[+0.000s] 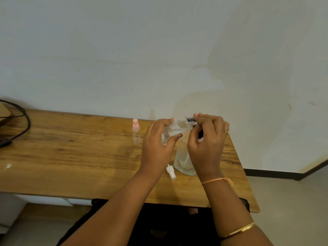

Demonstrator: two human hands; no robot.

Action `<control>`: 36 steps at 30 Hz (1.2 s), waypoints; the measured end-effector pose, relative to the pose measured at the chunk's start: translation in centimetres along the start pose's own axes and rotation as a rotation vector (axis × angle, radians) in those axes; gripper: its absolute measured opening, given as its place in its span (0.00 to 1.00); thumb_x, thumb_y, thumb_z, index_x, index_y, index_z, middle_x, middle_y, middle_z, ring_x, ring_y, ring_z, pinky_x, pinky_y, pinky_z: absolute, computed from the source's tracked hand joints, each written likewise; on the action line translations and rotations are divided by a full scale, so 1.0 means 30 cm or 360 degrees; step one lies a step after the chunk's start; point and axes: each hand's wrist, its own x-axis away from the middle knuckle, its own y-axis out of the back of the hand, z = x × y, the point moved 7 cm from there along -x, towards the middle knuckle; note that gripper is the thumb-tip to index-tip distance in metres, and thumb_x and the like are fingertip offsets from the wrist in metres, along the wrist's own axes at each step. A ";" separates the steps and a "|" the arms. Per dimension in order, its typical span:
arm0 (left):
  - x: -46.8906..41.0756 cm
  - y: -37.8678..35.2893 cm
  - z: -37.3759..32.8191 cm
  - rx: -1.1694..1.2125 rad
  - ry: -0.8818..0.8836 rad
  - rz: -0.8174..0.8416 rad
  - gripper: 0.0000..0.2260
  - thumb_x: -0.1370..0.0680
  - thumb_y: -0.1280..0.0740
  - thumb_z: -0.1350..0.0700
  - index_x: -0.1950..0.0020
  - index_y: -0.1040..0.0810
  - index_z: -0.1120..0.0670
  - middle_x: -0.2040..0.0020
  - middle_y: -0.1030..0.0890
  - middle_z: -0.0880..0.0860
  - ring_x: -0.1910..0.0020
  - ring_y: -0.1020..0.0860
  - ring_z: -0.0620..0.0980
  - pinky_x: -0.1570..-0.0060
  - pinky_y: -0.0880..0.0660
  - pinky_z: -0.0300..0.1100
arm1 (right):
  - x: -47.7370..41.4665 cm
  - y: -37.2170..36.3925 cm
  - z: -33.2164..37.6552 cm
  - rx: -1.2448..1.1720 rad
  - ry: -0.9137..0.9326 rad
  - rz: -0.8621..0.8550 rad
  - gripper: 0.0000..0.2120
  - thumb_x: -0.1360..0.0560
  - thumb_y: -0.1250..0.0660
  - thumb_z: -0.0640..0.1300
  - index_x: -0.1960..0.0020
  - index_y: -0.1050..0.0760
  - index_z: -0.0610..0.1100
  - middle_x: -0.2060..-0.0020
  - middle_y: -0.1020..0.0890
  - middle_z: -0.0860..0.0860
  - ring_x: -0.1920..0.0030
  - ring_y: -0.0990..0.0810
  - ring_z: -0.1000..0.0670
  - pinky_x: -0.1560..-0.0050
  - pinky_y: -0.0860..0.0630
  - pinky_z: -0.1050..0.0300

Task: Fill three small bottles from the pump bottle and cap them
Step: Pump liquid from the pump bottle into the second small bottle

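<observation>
Clear plastic pump bottle [182,157] with a black pump head [190,119] stands upright on the wooden desk [71,148], near its right end and close to the wall. The right hand [207,142] is curled over the top of it, fingertips bent around the black pump head and thumb tucked beneath. The left hand [156,144] pinches a small clear plastic bottle [168,134] between thumb and fingers, raised off the desk and held just beside the pump head. This small bottle is blurred, so its exact tilt and its fill level cannot be told.

A second small clear bottle with a pink spray cap [136,132] stands upright on the desk to the left of the left hand, apart from it. A loose white spray cap [171,172] lies on its side on the desk, between the left wrist and the base of the pump bottle. A black cable [23,121] loops over the desk's far left end.
</observation>
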 end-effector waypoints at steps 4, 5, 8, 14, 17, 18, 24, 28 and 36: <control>-0.005 0.005 -0.001 0.0005 -0.0012 -0.0018 0.19 0.30 0.26 0.58 0.44 0.29 0.45 0.50 0.28 0.36 0.46 0.29 0.30 0.48 0.26 0.34 | -0.016 -0.001 -0.001 0.0006 -0.0022 0.0051 0.09 0.30 0.38 0.34 0.53 0.21 0.37 0.58 0.22 0.44 0.55 0.28 0.49 0.52 0.39 0.67; -0.006 0.004 -0.001 0.0012 -0.0012 -0.0017 0.19 0.30 0.26 0.58 0.45 0.29 0.45 0.50 0.28 0.36 0.45 0.29 0.30 0.48 0.25 0.34 | -0.018 -0.002 -0.005 0.0019 -0.0019 0.0053 0.09 0.30 0.38 0.34 0.53 0.21 0.37 0.58 0.22 0.44 0.55 0.28 0.49 0.52 0.40 0.68; -0.010 -0.001 0.000 0.0020 -0.0016 -0.0008 0.19 0.30 0.26 0.58 0.45 0.28 0.45 0.50 0.28 0.36 0.45 0.28 0.31 0.48 0.25 0.35 | -0.014 -0.006 -0.009 0.0034 -0.0023 0.0025 0.09 0.31 0.37 0.32 0.53 0.21 0.37 0.59 0.22 0.44 0.54 0.29 0.50 0.53 0.38 0.64; -0.003 -0.003 0.027 -0.0069 0.0001 0.0040 0.16 0.30 0.26 0.56 0.44 0.24 0.52 0.50 0.28 0.36 0.48 0.28 0.31 0.53 0.27 0.28 | 0.011 -0.021 -0.021 0.0039 0.0060 0.0012 0.09 0.32 0.36 0.30 0.54 0.21 0.35 0.61 0.22 0.43 0.54 0.28 0.51 0.53 0.35 0.58; -0.003 -0.005 0.021 -0.0066 -0.0014 0.0035 0.16 0.30 0.25 0.57 0.45 0.23 0.53 0.50 0.25 0.40 0.47 0.27 0.34 0.52 0.26 0.31 | 0.012 -0.015 -0.023 0.0020 0.0024 0.0019 0.09 0.32 0.36 0.30 0.54 0.21 0.36 0.60 0.22 0.43 0.53 0.28 0.52 0.52 0.35 0.58; -0.003 -0.005 0.016 -0.0063 -0.0023 0.0026 0.16 0.30 0.25 0.57 0.45 0.24 0.52 0.50 0.26 0.39 0.47 0.28 0.33 0.51 0.26 0.31 | 0.010 -0.012 -0.017 0.0003 0.0011 0.0016 0.09 0.31 0.37 0.31 0.54 0.21 0.36 0.60 0.22 0.44 0.53 0.28 0.52 0.51 0.36 0.60; -0.004 0.009 -0.005 0.0003 -0.0020 -0.0006 0.19 0.30 0.26 0.57 0.45 0.28 0.45 0.50 0.27 0.37 0.46 0.28 0.32 0.48 0.25 0.34 | -0.015 0.006 -0.005 -0.0079 -0.0036 0.0036 0.09 0.31 0.38 0.32 0.54 0.21 0.37 0.59 0.23 0.44 0.56 0.27 0.49 0.50 0.39 0.68; -0.013 0.000 0.000 -0.0005 -0.0022 0.0013 0.19 0.30 0.25 0.57 0.45 0.28 0.45 0.50 0.28 0.36 0.46 0.29 0.29 0.49 0.27 0.30 | -0.017 -0.004 -0.016 -0.0061 -0.0069 0.0027 0.09 0.31 0.38 0.33 0.54 0.21 0.37 0.60 0.23 0.44 0.56 0.27 0.49 0.52 0.39 0.67; -0.009 -0.002 0.027 -0.0066 0.0034 0.0068 0.16 0.31 0.25 0.56 0.45 0.23 0.52 0.51 0.27 0.37 0.49 0.27 0.35 0.52 0.28 0.28 | 0.008 -0.021 -0.022 0.0007 0.0012 0.0010 0.09 0.31 0.39 0.32 0.55 0.22 0.35 0.61 0.23 0.43 0.54 0.28 0.52 0.51 0.38 0.60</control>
